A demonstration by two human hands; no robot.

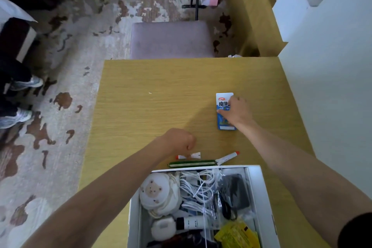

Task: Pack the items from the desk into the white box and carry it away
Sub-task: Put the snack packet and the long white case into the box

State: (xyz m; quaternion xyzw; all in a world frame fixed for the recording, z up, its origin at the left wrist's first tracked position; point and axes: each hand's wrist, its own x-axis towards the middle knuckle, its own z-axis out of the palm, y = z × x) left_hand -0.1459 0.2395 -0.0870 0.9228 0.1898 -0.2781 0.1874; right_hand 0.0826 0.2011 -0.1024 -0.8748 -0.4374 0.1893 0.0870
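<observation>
Two hands work the desk (pixel 151 106) beyond a part-filled white box (pixel 258 187)

The right hand (pixel 235 110) curls over a blue-and-white snack packet (pixel 223 98), thumb at its left edge. The left hand (pixel 177 141), fingers curled, touches a small red-capped tube (pixel 193 155); its grip is unclear. The box sits at the desk's near edge.

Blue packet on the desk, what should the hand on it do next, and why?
Probably lift the blue packet and carry it into the white box. The right hand grips it, it lies flat on the desk, and the box sits open close by. The left hand pinches a small white tube, likely next in.
</observation>
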